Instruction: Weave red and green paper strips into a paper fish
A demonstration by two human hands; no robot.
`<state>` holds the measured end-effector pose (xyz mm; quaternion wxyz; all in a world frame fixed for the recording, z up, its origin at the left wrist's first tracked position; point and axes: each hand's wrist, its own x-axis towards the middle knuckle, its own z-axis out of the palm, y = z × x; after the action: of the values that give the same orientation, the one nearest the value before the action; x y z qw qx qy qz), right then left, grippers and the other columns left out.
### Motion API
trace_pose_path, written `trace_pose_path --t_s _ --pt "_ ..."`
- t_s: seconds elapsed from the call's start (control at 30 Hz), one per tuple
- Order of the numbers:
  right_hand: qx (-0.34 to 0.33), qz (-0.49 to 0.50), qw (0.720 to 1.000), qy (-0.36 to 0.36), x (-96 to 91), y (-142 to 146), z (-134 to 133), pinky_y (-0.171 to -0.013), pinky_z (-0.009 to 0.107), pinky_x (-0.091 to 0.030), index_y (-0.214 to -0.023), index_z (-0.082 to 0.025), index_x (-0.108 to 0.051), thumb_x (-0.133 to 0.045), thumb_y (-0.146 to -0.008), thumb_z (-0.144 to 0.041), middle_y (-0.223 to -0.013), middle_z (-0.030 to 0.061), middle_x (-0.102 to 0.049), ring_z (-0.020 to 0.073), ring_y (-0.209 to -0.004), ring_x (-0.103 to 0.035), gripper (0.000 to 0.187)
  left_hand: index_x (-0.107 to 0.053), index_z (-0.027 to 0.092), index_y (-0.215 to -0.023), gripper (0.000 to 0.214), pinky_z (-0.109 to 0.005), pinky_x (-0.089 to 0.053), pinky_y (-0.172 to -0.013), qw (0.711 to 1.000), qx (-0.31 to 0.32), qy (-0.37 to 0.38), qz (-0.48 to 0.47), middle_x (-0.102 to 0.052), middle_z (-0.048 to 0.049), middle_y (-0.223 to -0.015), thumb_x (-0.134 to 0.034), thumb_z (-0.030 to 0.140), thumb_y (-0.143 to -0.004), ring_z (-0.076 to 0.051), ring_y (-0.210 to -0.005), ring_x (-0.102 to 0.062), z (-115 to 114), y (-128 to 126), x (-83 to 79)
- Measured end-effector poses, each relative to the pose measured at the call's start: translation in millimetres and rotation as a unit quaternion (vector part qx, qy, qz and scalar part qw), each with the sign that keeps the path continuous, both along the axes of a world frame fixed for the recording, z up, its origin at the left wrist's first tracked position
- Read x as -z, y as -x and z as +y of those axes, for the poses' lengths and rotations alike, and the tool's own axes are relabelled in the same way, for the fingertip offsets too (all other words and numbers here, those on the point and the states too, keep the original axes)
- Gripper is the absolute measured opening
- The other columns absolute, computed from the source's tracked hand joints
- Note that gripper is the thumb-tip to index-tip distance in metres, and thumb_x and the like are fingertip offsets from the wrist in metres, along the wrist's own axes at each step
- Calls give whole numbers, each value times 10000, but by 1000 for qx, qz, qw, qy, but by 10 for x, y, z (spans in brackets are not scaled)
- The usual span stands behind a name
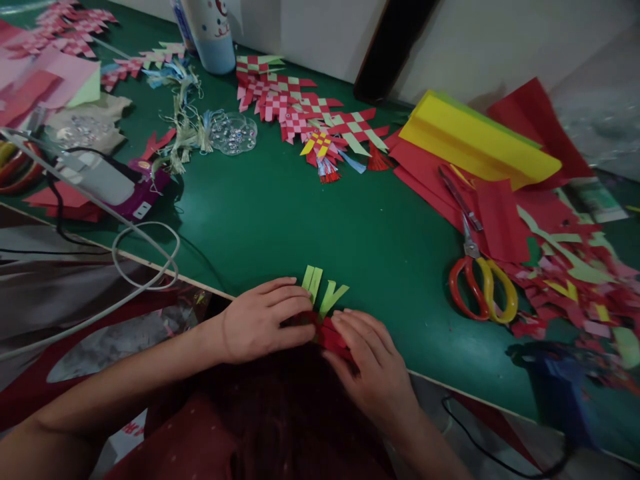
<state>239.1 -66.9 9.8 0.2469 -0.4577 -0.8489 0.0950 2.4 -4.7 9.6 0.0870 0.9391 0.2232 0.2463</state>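
Low in the middle, at the near edge of the green table, my left hand (270,319) and my right hand (373,363) close in from both sides on a red and light green paper-strip weave (334,335). Several green strip ends (320,288) stick up beyond the fingers. My right thumb and fingers pinch the red part. The left fingers curl over the other side, and their tips hide much of the paper. A pair of scissors (475,267) with red and yellow handles lies to the right of my hands.
Finished woven paper fish (300,110) line the table's back. Yellow paper (470,137), red sheets and paper scraps (575,280) lie right. A bottle (213,40), tassels (183,120), a clear bead tray (234,133) and a purple power strip (147,190) with a white cable (173,250) are left.
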Motion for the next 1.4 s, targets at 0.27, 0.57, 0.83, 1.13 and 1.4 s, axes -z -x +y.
trace_pose_path --t_s 0.27,0.57,0.83,1.13,1.4 --pt "-3 15 1000 11 -92 -51 11 -930 482 -527 -1341 -150 -470 -669 -833 -338 -1184 138 -633 288 -1145 -564 577 -662 254 -1020 140 -405 -426 -1067 1000 0 3 4 -651 -29 -1104 -561 228 -927 -188 -1135 -565 1 -4 -6" --pt "19 -26 999 -25 -129 16 -77 -966 473 -421 -1146 -204 -618 -696 -816 -272 -1126 72 -687 273 -1116 -547 347 -651 268 -1041 150 -414 -420 -1075 1000 -6 4 8 -655 -8 -1103 -566 227 -923 -180 -1136 -567 -9 -9 15" --pt "61 -28 997 -41 -82 97 -88 -1007 447 -334 -1002 -230 -678 -657 -844 -179 -1039 19 -728 214 -1049 -564 167 -603 152 -1088 183 -416 -404 -1094 1000 -20 22 -3 -667 -58 -1128 -506 160 -933 -191 -1142 -571 -10 -6 -6" --pt "55 -14 998 -38 -100 83 -71 -1019 438 -312 -1056 -215 -653 -598 -879 -102 -1051 1 -737 176 -979 -629 218 -574 171 -1186 311 -486 -280 -1154 996 -35 69 50 -590 -94 -1297 -550 170 -876 -249 -1298 -465 48 59 -133" --pt "103 131 973 159 -274 -24 175 -797 291 -480 -1017 -238 -672 -529 -917 -211 -942 13 -729 155 -880 -656 176 -514 195 -1261 378 -410 -273 -1154 968 12 250 -30 -569 -71 -1346 -584 232 -892 -191 -1342 -426 248 -188 -227"
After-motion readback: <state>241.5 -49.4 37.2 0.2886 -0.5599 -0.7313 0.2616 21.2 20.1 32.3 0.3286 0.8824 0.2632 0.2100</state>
